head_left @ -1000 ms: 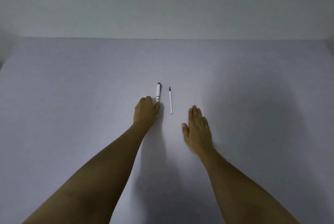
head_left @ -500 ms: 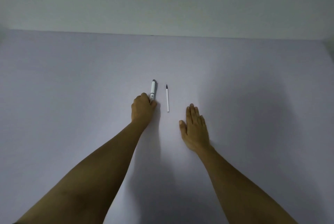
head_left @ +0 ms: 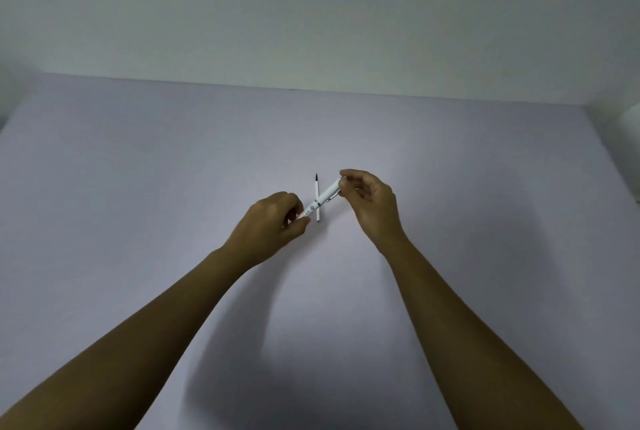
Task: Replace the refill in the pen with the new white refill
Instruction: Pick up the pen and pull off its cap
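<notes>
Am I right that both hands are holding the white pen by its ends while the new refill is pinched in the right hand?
Not quite: the head view shows both the left hand and right hand holding the pen, but the refill lies on the table.

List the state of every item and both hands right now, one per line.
pen: assembled, lifted off the table, tilted, held at both ends.
white refill: lying loose on the table behind the pen, dark tip pointing away.
left hand: closed on the pen's lower end.
right hand: fingertips pinching the pen's upper end.
table: bearing only the refill.
</notes>
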{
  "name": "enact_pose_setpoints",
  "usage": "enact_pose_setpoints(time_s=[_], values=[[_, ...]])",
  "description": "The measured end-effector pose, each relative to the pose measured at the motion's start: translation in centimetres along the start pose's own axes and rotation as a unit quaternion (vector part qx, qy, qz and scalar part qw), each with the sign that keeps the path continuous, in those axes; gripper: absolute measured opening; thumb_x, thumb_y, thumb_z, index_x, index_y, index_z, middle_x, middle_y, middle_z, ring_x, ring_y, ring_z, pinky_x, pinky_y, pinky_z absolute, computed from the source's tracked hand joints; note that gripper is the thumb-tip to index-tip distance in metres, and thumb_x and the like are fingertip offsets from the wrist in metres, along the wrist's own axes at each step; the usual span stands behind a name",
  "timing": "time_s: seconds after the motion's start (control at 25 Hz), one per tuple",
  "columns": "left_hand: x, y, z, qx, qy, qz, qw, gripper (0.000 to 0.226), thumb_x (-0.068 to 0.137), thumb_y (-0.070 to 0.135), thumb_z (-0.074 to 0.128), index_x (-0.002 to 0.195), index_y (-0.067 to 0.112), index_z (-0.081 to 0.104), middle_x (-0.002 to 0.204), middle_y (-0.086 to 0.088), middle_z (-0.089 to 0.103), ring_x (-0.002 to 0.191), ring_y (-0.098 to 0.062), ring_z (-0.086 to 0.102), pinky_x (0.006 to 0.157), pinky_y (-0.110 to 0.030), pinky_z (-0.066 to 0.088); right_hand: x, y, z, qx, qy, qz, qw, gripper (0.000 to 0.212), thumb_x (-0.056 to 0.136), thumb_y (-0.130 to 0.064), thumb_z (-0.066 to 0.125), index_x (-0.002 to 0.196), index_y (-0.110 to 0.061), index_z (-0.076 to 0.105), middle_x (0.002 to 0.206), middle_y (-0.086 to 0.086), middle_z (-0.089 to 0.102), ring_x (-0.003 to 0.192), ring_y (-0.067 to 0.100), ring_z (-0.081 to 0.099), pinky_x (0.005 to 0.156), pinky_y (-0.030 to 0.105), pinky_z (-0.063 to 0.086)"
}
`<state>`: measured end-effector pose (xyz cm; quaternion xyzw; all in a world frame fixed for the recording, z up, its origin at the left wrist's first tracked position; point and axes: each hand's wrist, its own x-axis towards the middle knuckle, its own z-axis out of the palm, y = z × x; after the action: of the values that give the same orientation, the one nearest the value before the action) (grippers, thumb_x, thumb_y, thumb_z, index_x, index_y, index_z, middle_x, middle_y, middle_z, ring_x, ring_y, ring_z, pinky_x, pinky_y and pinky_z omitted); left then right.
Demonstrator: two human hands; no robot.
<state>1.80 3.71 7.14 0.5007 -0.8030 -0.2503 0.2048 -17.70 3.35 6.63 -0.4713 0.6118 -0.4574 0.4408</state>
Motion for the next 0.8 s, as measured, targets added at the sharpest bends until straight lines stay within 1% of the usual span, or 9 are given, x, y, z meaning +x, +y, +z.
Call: enact_pose_setpoints(time_s=[0.08, 0.2, 0.28, 0.36, 0.4, 0.48, 0.6, 0.68, 0.8], values=[[-0.2, 0.5, -0.3, -0.019, 0.006, -0.004, 1.0, 0.013, 0.083, 0.018, 0.064, 0.084, 0.006, 0.059, 0.077, -0.005, 0.061, 0.069, -0.024, 0.056, 0.063, -0.038, 0.048, -0.6, -0.2, -0.3, 0.055, 0.014, 0.016, 0.998, 0.008, 0.086, -0.019, 0.065, 0.091, -0.024, 0.068, 0.086, -0.012, 0.07, 0.079, -0.001, 0.069, 0.082, 0.019, 0.053], [-0.4, 1.3, -0.3, -0.087, 0.005, -0.051, 0.995, 0.017, 0.086, 0.026, 0.06, 0.097, 0.012, 0.06, 0.088, 0.001, 0.065, 0.076, -0.017, 0.062, 0.07, -0.03, 0.051, -1.3, -0.5, -0.6, 0.091, 0.024, 0.029, 0.995, 0.01, 0.085, -0.017, 0.067, 0.087, -0.027, 0.067, 0.087, -0.008, 0.071, 0.08, 0.0, 0.069, 0.085, 0.025, 0.054], [-0.7, 2.1, 0.1, -0.094, 0.017, -0.055, 0.994, 0.02, 0.09, 0.028, 0.055, 0.105, 0.016, 0.058, 0.083, 0.011, 0.06, 0.071, -0.01, 0.059, 0.065, -0.025, 0.046, -1.7, -0.8, -0.6, 0.105, 0.025, 0.031, 0.994, 0.01, 0.085, -0.017, 0.066, 0.088, -0.026, 0.067, 0.088, -0.006, 0.071, 0.08, 0.0, 0.07, 0.08, 0.02, 0.054], [-1.0, 2.7, 0.9, -0.072, 0.039, -0.031, 0.996, 0.016, 0.094, 0.025, 0.048, 0.102, 0.015, 0.058, 0.073, 0.018, 0.05, 0.063, -0.004, 0.051, 0.059, -0.024, 0.035, -2.2, -1.2, -0.6, 0.125, 0.024, 0.033, 0.991, 0.01, 0.086, -0.014, 0.065, 0.088, -0.023, 0.067, 0.086, -0.005, 0.072, 0.076, 0.001, 0.07, 0.071, 0.014, 0.053], [-1.2, 3.0, 1.2, -0.062, 0.047, -0.027, 0.997, 0.016, 0.095, 0.024, 0.045, 0.099, 0.015, 0.057, 0.07, 0.017, 0.047, 0.061, -0.005, 0.048, 0.059, -0.024, 0.032, -2.3, -1.3, -0.6, 0.132, 0.025, 0.033, 0.99, 0.009, 0.086, -0.013, 0.065, 0.089, -0.021, 0.067, 0.085, -0.004, 0.071, 0.075, 0.001, 0.07, 0.068, 0.012, 0.053], [-1.4, 3.3, 1.5, -0.02, 0.069, -0.034, 0.997, 0.018, 0.096, 0.026, 0.042, 0.095, 0.015, 0.057, 0.068, 0.011, 0.047, 0.055, -0.011, 0.043, 0.055, -0.027, 0.031, -2.6, -1.7, -0.8, 0.137, 0.022, 0.032, 0.99, 0.008, 0.086, -0.011, 0.065, 0.089, -0.019, 0.067, 0.084, -0.002, 0.071, 0.073, 0.0, 0.07, 0.067, 0.011, 0.053], [-1.6, 3.7, 1.1, 0.074, 0.131, -0.024, 0.988, 0.026, 0.093, 0.036, 0.041, 0.091, 0.019, 0.061, 0.062, 0.005, 0.054, 0.051, -0.019, 0.047, 0.043, -0.029, 0.036, -3.0, -1.9, -1.0, 0.136, 0.014, 0.031, 0.99, 0.009, 0.086, -0.012, 0.065, 0.086, -0.021, 0.067, 0.085, -0.001, 0.072, 0.073, 0.002, 0.071, 0.067, 0.011, 0.053], [-1.6, 3.8, 0.7, 0.077, 0.147, -0.018, 0.986, 0.032, 0.09, 0.042, 0.038, 0.089, 0.023, 0.064, 0.058, 0.003, 0.059, 0.049, -0.019, 0.051, 0.041, -0.029, 0.038, -3.2, -1.9, -1.0, 0.135, 0.013, 0.035, 0.99, 0.009, 0.086, -0.013, 0.065, 0.086, -0.022, 0.067, 0.085, -0.002, 0.072, 0.074, 0.003, 0.071, 0.068, 0.012, 0.053], [-1.9, 3.6, 0.7, 0.082, 0.161, -0.016, 0.983, 0.033, 0.088, 0.043, 0.04, 0.087, 0.025, 0.068, 0.052, 0.001, 0.056, 0.045, -0.019, 0.051, 0.04, -0.024, 0.032, -3.5, -1.6, -0.9, 0.13, 0.009, 0.039, 0.991, 0.009, 0.085, -0.013, 0.066, 0.087, -0.022, 0.067, 0.085, -0.002, 0.072, 0.074, 0.004, 0.071, 0.07, 0.013, 0.054]])
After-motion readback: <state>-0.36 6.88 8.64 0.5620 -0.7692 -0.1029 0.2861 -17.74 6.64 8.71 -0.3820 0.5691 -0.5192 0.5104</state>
